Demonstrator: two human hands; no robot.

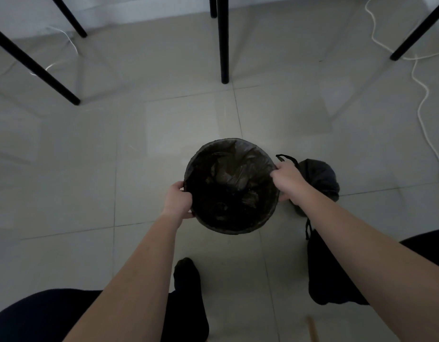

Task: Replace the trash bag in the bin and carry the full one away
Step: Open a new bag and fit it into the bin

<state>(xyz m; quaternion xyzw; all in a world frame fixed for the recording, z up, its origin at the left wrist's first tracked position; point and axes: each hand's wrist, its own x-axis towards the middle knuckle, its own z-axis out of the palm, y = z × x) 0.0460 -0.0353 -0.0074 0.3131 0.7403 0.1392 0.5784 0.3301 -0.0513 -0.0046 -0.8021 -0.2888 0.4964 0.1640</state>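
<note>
A round bin (pixel 232 228) stands on the tiled floor, lined with a black trash bag (pixel 233 174) whose edge is folded over the rim. My left hand (pixel 177 202) grips the bag edge at the bin's left rim. At the right rim my right hand (pixel 288 180) pinches the bag edge. A full, tied black bag (pixel 318 177) with drawstring loops sits on the floor just right of the bin, partly hidden behind my right forearm.
Black table legs (pixel 223 45) stand beyond the bin, with more at the left (pixel 35 67) and right (pixel 416 33). A white cable (pixel 422 102) snakes along the right floor. My feet in dark socks (pixel 188 287) are near the bin.
</note>
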